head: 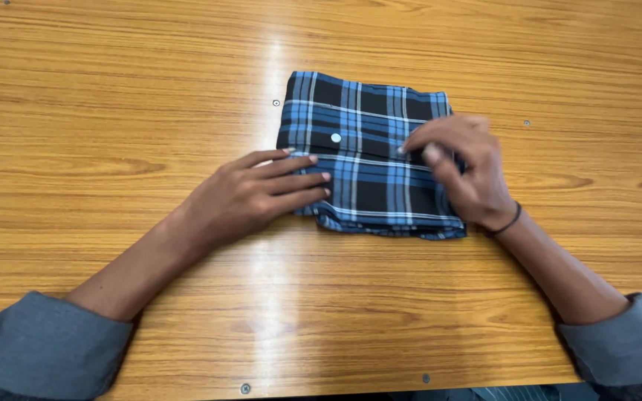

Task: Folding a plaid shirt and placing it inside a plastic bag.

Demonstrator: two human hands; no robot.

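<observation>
The left hand (250, 194) lies flat, fingers together, pinning the folded plaid shirt's (365, 152) left edge; the right hand (461, 169) curls over its right side — seemingly pinching cloth. The shirt sits mid wooden table (113, 111), white button (336, 137) up.

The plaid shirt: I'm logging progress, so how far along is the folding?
The blue plaid shirt already lies as a compact rectangle on the wooden table. The left hand presses its left edge flat, while the right hand pinches its right side. Probably only final smoothing remains.
</observation>
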